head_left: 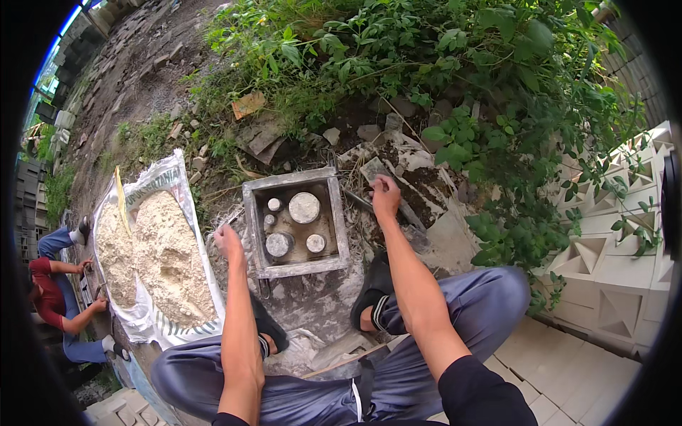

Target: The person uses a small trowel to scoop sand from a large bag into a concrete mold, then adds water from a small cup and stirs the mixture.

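On the ground between my feet stands a square grey mould frame. Inside it are several round upright cores: a large pale-topped one, a grey one, a smaller one and two little ones to the left. Just off the frame's left side is my left hand, its fingers curled together; what they may hold is too small to make out. Beyond the frame's right side, my right hand pinches the near end of a flat grey piece, whose exact kind I cannot tell.
A white sack lies spread at the left with heaped pale powder. Another person works at the far left. Green plants crowd the far side. Pale patterned blocks stack at the right; rubble lies behind the frame.
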A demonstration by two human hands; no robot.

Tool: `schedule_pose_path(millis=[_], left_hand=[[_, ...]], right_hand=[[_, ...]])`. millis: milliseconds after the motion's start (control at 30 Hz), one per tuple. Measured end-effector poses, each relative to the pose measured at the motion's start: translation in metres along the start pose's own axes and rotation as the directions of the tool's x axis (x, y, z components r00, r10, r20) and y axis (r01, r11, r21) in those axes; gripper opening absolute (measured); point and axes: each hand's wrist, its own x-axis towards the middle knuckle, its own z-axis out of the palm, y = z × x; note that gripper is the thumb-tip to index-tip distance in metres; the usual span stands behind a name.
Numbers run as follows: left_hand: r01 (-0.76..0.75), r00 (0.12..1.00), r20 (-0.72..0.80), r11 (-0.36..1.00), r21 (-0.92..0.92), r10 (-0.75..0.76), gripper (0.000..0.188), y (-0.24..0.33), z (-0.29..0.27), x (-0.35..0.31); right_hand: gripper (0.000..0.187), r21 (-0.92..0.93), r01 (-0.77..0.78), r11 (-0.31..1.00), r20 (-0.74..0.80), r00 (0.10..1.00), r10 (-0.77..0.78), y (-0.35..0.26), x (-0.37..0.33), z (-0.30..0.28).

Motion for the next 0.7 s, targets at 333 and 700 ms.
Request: schedule_pose_path(millis=[333, 700], left_hand=[[-0.573, 0.372, 0.69, 0.738, -0.356, 0.621, 0.022, 0.147, 0.22, -0.204], [-0.212, 0.628, 0.639, 0.888, -0.409, 0.444, 0.018, 0.119, 0.069, -0.154]], right_hand=[[0.038, -0.683, 0.175, 0.709, 0.007, 0.973, -0.233, 0.025, 0.077, -0.06], [0.032, 0.37, 0.156, 0.916, 0.074, 0.978, -0.197, -0.08, 0.038, -0.006]])
